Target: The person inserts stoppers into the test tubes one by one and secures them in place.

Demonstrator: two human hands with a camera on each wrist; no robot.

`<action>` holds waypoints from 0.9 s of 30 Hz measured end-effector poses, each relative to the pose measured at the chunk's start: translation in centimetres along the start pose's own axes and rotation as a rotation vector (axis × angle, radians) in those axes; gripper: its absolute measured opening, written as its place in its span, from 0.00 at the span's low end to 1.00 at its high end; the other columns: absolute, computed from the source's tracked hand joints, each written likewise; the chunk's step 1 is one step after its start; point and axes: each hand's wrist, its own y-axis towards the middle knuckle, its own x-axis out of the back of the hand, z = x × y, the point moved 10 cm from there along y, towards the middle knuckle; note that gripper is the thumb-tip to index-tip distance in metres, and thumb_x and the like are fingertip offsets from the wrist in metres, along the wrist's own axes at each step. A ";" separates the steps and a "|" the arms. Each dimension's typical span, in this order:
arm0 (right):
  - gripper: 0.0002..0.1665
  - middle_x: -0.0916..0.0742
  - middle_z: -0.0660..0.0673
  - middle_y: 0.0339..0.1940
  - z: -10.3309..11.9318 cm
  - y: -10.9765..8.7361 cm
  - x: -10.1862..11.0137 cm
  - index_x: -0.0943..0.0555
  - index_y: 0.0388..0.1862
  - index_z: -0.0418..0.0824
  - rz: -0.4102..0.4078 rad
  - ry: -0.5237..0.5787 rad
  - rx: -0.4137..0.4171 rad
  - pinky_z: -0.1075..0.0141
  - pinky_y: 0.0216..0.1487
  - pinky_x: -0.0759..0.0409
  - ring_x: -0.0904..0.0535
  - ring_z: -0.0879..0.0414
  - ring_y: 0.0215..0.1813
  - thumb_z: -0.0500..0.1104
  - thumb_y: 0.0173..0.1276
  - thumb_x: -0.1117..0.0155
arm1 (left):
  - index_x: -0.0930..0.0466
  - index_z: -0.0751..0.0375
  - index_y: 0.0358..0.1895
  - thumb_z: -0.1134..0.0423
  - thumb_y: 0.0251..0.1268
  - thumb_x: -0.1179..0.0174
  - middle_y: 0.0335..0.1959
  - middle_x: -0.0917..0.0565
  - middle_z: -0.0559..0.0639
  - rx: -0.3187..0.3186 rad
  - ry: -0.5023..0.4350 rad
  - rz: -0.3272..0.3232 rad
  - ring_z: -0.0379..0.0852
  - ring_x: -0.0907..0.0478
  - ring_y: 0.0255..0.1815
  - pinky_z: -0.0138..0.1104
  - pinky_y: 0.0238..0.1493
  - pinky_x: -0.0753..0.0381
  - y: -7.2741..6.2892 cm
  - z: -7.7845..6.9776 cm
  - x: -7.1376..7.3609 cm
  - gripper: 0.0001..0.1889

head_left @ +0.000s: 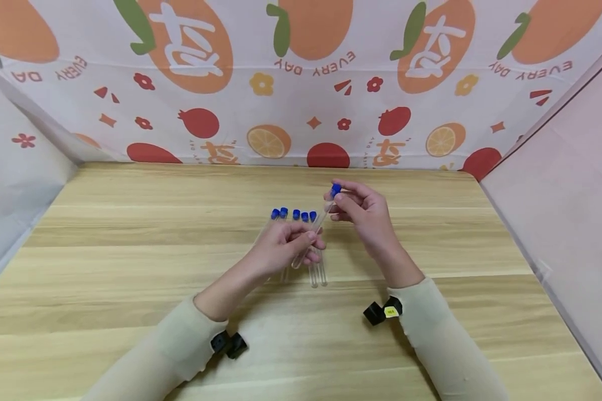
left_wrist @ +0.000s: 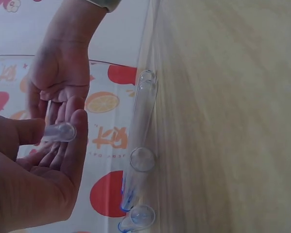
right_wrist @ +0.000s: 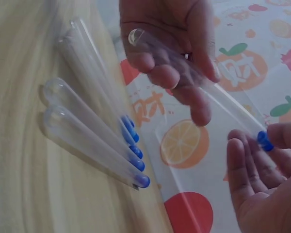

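A clear test tube (head_left: 319, 221) with a blue cap (head_left: 335, 189) is held slantwise above the table between both hands. My left hand (head_left: 288, 243) pinches its lower body between thumb and fingers, the rounded end poking out below. At the upper end, my right hand (head_left: 363, 214) pinches the blue cap between thumb and fingertips. The cap sits on the mouth of the tube in the right wrist view. Beneath and beyond the left hand, several more capped test tubes (right_wrist: 94, 145) lie side by side on the table, caps toward the back; the left hand hides part of them in the head view.
The wood-grain table (head_left: 130, 239) extends around the hands. A white cloth (head_left: 301, 100) printed with fruit hangs along its back edge, with pale walls (head_left: 567, 167) at the sides. Each sleeve carries a small black device (head_left: 229, 345) at the wrist.
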 end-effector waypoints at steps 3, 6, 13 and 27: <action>0.23 0.13 0.38 0.50 -0.6 0.2 0.1 0.25 0.68 0.43 0.007 -0.028 -0.069 0.62 0.43 0.12 0.12 0.53 0.41 0.39 0.75 0.40 | 0.35 0.63 0.71 0.71 0.77 0.51 0.52 0.17 0.71 0.026 -0.034 0.004 0.57 0.12 0.41 0.51 0.45 0.13 0.1 0.3 0.2 0.22; 0.26 0.13 0.37 0.51 -1.2 0.4 0.2 0.29 0.71 0.45 0.021 -0.052 -0.137 0.62 0.43 0.12 0.12 0.52 0.41 0.39 0.75 0.41 | 0.38 0.58 0.74 0.73 0.75 0.50 0.57 0.20 0.70 0.052 -0.082 -0.016 0.57 0.13 0.42 0.51 0.45 0.13 0.3 0.6 0.6 0.27; 0.25 0.14 0.35 0.50 -3.0 0.8 -0.6 0.29 0.69 0.42 0.086 -0.076 -0.257 0.59 0.47 0.13 0.13 0.44 0.44 0.40 0.76 0.42 | 0.39 0.55 0.74 0.73 0.72 0.45 0.62 0.25 0.70 0.108 -0.157 -0.039 0.60 0.16 0.50 0.49 0.50 0.14 0.7 1.1 1.4 0.30; 0.25 0.12 0.35 0.44 -4.3 0.5 -0.2 0.31 0.69 0.42 0.291 -0.238 -0.384 0.53 0.44 0.12 0.13 0.45 0.40 0.41 0.76 0.43 | 0.44 0.66 0.76 0.71 0.74 0.47 0.74 0.35 0.62 0.212 -0.338 0.119 0.62 0.28 0.67 0.46 0.61 0.20 0.8 2.2 -0.6 0.31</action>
